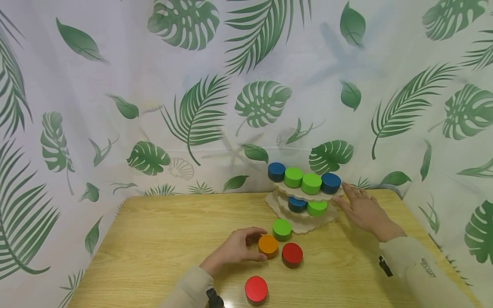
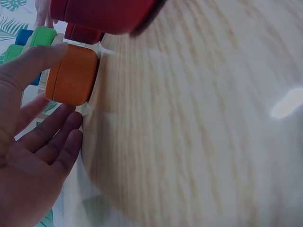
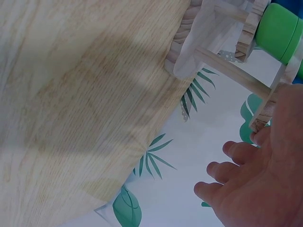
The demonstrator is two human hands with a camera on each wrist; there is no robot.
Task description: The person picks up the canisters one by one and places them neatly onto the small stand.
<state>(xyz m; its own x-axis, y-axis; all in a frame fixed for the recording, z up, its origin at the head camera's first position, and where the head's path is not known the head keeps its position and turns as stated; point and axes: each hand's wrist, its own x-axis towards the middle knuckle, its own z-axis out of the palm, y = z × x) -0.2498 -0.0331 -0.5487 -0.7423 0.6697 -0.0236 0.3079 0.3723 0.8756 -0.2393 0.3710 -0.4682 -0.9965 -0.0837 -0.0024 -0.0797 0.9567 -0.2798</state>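
My left hand (image 1: 239, 246) holds an orange round block (image 1: 268, 246) with a seam round its side, the thumb on one side and fingers on the other. The block appears to rest on the table. Beyond it sits a green round block (image 1: 282, 229); a red one (image 1: 292, 255) stands to its right, another red one (image 1: 256, 290) nearer. My right hand (image 1: 366, 209) grips the right end of the upper tier of a wooden tiered stand (image 1: 304, 224); its other fingers (image 3: 222, 170) hang loosely. Blue and green blocks (image 1: 311, 183) line the upper tier.
On the lower tier sit a blue block (image 1: 297, 204) and a green block (image 1: 317, 208). The wooden table (image 1: 173, 231) ends at a leaf-printed cloth (image 1: 208, 128) behind the stand. Wooden posts (image 3: 232, 73) join the tiers.
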